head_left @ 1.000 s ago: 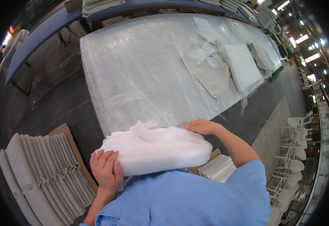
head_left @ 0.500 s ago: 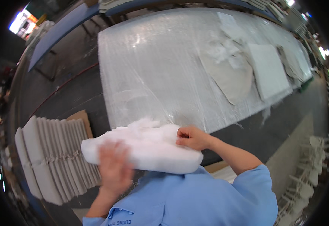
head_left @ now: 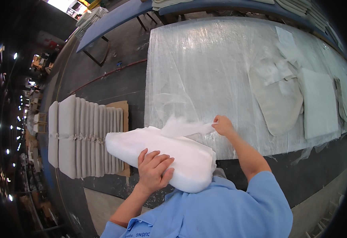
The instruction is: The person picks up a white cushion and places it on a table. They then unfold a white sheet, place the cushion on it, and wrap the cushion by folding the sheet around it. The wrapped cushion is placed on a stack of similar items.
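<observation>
A white padded cushion [head_left: 169, 152] leans against my front, at the near edge of the plastic-wrapped surface. My left hand [head_left: 154, 167] lies on its near side, fingers spread and pressed to the padding. From its far side rises a thin, fluffy strip of white wadding [head_left: 189, 127]. My right hand [head_left: 223, 125] pinches the strip's right end between thumb and fingers, away from the cushion, and the strip stretches leftward to the cushion top.
A row of pale cushions [head_left: 86, 137] stands at the left by brown cardboard [head_left: 122, 107]. On the plastic-wrapped surface [head_left: 197, 71] lie a beige fabric piece [head_left: 278, 111], wadding scraps [head_left: 274, 73] and a white rectangular pad [head_left: 320, 105]. A blue bench [head_left: 112, 22] stands far left.
My right hand has moved up and away from the cushion, drawing out the wadding strip. My left hand has settled flat on the cushion's near side. The view has swung left.
</observation>
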The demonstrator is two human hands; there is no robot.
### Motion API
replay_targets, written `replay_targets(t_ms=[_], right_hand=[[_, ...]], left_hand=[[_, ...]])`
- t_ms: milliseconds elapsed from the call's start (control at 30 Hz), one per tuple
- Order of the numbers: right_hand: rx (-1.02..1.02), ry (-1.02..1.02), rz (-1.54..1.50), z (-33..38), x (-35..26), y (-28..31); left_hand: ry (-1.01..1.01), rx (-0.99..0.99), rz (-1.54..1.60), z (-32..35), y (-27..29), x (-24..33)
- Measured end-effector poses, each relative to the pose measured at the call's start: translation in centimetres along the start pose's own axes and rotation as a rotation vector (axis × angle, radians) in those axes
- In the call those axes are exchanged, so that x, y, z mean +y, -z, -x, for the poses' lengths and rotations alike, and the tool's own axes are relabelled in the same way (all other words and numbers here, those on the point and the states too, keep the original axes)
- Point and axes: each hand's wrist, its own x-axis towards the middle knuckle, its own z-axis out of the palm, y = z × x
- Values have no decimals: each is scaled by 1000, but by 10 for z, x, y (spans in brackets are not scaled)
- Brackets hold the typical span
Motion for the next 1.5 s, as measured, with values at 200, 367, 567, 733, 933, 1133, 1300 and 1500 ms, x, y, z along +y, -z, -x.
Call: replay_targets(t_ms=[200,367,567,733,933,1133,1300,1500], right_hand=[[-261,220,-70,-22,-49,-13],[-273,123,108,-27,-75,-91],[-135,145,-236,-22,-61,-75],[32,114,-680,-45,16,29],[44,71,-967,-105,124,179],[576,-146,-421,-131,316,406],[1138,-706,-33,-76,361,369],[367,45,-934,-67,248,171]], left_hand=[[-7,42,24,3,-3,-1],[-23,50,38,-6,-3,-2],[74,-32,113,-24,1,-1],[110,-72,137,-55,1,11],[266,-77,42,-71,-5,14],[532,-75,239,-64,1,5],[610,13,456,-100,5,20],[445,570,348,-97,-11,7]])
